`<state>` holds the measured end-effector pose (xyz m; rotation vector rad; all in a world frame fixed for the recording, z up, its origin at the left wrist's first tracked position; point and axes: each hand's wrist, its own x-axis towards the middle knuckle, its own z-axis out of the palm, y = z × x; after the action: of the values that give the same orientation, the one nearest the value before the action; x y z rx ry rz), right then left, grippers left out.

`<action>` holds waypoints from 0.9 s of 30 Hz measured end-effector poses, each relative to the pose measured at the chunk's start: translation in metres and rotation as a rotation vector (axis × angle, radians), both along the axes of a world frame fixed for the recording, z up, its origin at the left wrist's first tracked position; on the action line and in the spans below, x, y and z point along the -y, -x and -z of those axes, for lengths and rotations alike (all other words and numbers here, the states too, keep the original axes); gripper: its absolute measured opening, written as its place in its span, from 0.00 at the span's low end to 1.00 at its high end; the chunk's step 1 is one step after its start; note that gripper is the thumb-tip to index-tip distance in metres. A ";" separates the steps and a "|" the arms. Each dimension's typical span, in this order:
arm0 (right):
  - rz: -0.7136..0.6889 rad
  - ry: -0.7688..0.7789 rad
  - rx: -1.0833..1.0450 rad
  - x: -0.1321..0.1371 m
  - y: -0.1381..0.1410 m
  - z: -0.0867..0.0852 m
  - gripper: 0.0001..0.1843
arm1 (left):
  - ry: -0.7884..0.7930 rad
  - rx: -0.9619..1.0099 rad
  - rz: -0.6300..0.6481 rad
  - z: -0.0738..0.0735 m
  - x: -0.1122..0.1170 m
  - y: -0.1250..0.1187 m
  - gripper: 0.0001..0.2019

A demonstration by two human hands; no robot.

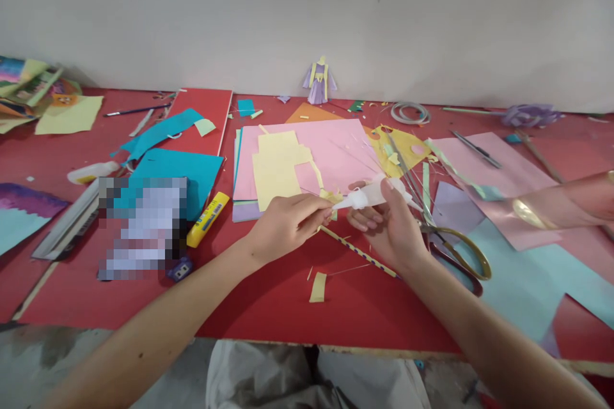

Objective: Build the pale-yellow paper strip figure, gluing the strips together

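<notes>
My right hand (391, 220) is wrapped round a white squeeze glue bottle (371, 195), tilted so its thin nozzle points left. The nozzle tip meets the fingertips of my left hand (288, 223), which are pinched together; whatever they hold is too small or hidden to make out. Just behind the fingers lies a crumpled bit of pale yellow paper (330, 195). Under my hands a yellow dotted pencil-like stick (359, 251) rests on the red table (268, 307). A small yellow paper strip (318, 287) lies nearer me. Scissors (463, 252) with yellowish handles lie beside my right wrist.
Pink sheets (330, 147) with yellow paper cutouts (275, 172) lie ahead. A paper dress figure (318, 82) stands against the wall. To the left are a yellow box-like stick (208, 219), a blurred-out object (146, 223) and another glue bottle (93, 172). Another person's arm (566, 201) reaches in from the right.
</notes>
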<state>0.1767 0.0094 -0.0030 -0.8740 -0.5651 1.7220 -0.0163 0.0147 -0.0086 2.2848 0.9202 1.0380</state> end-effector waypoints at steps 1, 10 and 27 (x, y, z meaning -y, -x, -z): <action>-0.001 -0.002 -0.008 0.001 0.000 0.000 0.18 | 0.001 0.004 -0.001 0.000 0.000 0.000 0.06; -0.060 0.121 -0.097 -0.002 0.000 0.004 0.24 | -0.072 -0.015 0.048 -0.004 0.000 0.003 0.06; -0.097 -0.014 -0.061 0.000 0.002 0.002 0.17 | -0.070 0.020 -0.008 0.000 -0.001 0.002 0.04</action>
<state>0.1743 0.0094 -0.0051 -0.7928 -0.5862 1.8239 -0.0179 0.0162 -0.0088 2.3245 0.8991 1.1108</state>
